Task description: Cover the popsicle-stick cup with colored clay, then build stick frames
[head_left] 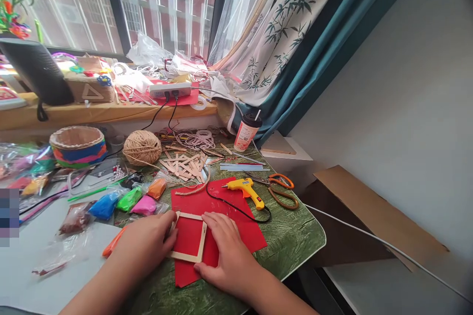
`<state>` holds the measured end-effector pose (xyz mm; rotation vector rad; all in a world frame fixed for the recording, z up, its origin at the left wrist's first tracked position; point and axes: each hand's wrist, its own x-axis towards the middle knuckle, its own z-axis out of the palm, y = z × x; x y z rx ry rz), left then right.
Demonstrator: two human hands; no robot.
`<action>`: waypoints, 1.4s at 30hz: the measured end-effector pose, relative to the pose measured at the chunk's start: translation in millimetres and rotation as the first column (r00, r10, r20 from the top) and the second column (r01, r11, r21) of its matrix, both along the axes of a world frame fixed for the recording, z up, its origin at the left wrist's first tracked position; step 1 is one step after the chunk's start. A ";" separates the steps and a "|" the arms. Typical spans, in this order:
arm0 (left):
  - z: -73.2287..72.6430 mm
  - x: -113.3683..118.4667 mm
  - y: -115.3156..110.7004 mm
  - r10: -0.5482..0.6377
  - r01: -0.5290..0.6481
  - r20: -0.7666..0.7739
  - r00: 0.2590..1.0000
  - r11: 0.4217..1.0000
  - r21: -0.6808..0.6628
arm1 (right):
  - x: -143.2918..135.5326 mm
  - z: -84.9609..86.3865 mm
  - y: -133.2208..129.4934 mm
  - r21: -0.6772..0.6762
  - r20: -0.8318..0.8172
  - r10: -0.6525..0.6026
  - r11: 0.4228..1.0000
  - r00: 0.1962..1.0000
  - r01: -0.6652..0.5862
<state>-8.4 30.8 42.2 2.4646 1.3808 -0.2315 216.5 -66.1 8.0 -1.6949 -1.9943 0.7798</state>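
A square frame of craft sticks lies over a red sheet on the green table. My left hand is closed on its left side, with the fingertips partly hidden. At the right side, my right hand spans the frame, its thumb at the lower corner and its fingers at the upper one. Beyond the hands, a yellow hot glue gun rests on the sheet. Orange-handled scissors are to its right. Farther back is a pile of loose craft sticks.
A twine ball, a coloured round basket and a lidded paper cup stand toward the back. Bags of coloured clay lie left. Cords run from a power strip on the sill. Pale glue sticks lie behind the gun.
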 end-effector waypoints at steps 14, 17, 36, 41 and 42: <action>-14.4 13.7 -27.0 -0.266 0.244 0.358 0.895 0.964 0.105 | -10.1 -39.5 -16.4 0.305 0.206 -0.230 0.939 0.951 0.161; -16.8 22.0 -33.9 -0.253 0.260 0.336 0.907 0.965 0.025 | -8.0 -35.2 -15.5 0.255 0.229 -0.199 0.957 0.953 0.138; -13.6 11.2 -25.8 -0.243 0.257 0.376 0.894 0.966 0.014 | 10.7 -10.0 -11.3 0.216 0.101 -0.125 0.971 0.987 0.100; 5.6 1.9 -15.0 -0.216 0.217 0.209 0.954 0.976 0.018 | 10.2 -8.8 -12.7 0.233 0.056 -0.123 0.966 0.991 0.107; 7.7 2.2 -15.2 -0.224 0.229 0.180 0.958 0.973 -0.009 | 10.1 -8.7 -12.9 0.237 0.048 -0.122 0.966 0.991 0.107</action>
